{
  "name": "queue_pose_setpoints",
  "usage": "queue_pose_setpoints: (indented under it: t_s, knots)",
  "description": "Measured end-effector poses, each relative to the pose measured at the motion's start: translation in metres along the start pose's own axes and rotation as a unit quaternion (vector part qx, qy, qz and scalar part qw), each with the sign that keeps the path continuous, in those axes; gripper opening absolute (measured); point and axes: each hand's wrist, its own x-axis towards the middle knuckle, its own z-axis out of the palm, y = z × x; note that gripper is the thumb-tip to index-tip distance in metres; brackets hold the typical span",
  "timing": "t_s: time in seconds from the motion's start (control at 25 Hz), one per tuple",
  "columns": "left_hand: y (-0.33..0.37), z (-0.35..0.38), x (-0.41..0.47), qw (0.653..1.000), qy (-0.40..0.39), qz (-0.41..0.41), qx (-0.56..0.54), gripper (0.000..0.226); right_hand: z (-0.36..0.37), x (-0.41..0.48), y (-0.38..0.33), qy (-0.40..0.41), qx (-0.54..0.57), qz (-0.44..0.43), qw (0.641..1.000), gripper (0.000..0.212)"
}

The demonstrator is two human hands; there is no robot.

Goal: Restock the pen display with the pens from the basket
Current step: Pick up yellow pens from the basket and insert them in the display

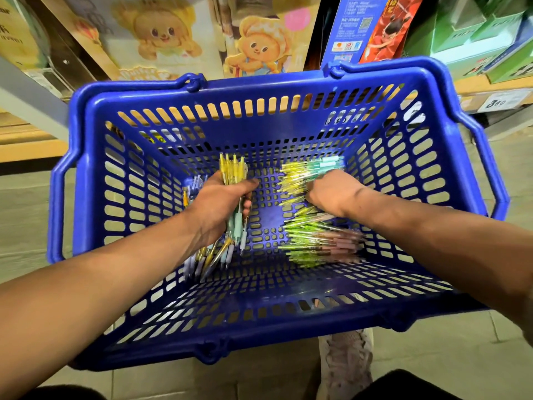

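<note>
Blue plastic basket (259,90) with slotted walls fills most of the view, standing on a pale tiled floor (26,215) just in front of a wooden shelf (478,88). On that shelf stand cartoon-printed boxes (161,33), with green boxes (476,30) to the right and a price tag (499,102) on the shelf's edge.

Both bare forearms reach down into the basket. Along its right side lies a heap of green-and-pink pens (317,241), blurred, roughly side by side. On the left, more loose pens (207,258) lie fanned on the bottom.

The left grip (219,206) is curled tight round a bundle of yellow-topped pens (233,171), which stick out above and below the fist. The right grip (328,192) is knuckles-up on the far end of the right heap; its fingers are hidden among the pens, so I cannot tell whether it holds any.

A pale shoe (346,362) shows below the basket's near rim.
</note>
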Motion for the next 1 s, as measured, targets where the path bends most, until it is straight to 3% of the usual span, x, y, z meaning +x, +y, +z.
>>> queue_pose_setpoints:
  t_s: [0.08, 0.2, 0.24, 0.36, 0.44, 0.6, 0.72, 0.8, 0.92, 1.0]
  knots:
    - [-0.001, -0.001, -0.002, 1.0, -0.004, 0.006, 0.0, 0.023, -0.002, 0.001, 0.006, 0.021, 0.047, -0.005, 0.999, 0.012]
    - [-0.001, -0.001, -0.001, 1.0, 0.024, 0.001, -0.019, 0.027, -0.023, 0.0, 0.008, 0.097, 0.203, -0.004, 0.974, 0.013]
    - [0.0, 0.001, -0.001, 0.999, 0.034, 0.0, -0.03, 0.032, -0.034, -0.001, 0.0, 0.126, 0.299, 0.013, 0.946, 0.011]
    - [0.003, 0.005, -0.002, 0.997, 0.045, 0.01, -0.055, 0.043, -0.069, 0.001, -0.037, 0.169, 0.551, 0.064, 0.815, 0.008]
    - [0.003, 0.005, -0.003, 0.997, 0.04, 0.014, -0.061, 0.044, -0.083, 0.004, -0.053, 0.161, 0.596, 0.075, 0.783, 0.011]
    - [0.001, 0.005, -0.01, 0.999, 0.001, 0.009, -0.052, 0.049, -0.09, 0.006, -0.052, 0.125, 0.623, 0.048, 0.771, 0.015]
    - [0.003, 0.006, -0.007, 0.999, 0.032, 0.023, -0.023, 0.034, -0.084, 0.002, -0.03, 0.098, 0.66, 0.001, 0.745, 0.011]
    - [0.005, 0.004, -0.005, 0.998, 0.058, 0.027, -0.012, 0.021, -0.069, 0.001, -0.005, 0.115, 0.631, 0.062, 0.764, 0.011]
    - [0.005, 0.001, -0.004, 0.997, 0.07, 0.007, -0.005, 0.016, -0.038, 0.005, 0.012, 0.026, 0.414, 0.079, 0.907, 0.009]
    - [0.004, 0.0, -0.003, 0.998, 0.068, -0.005, -0.001, 0.019, -0.024, 0.01, 0.005, -0.015, 0.249, 0.056, 0.967, 0.003]
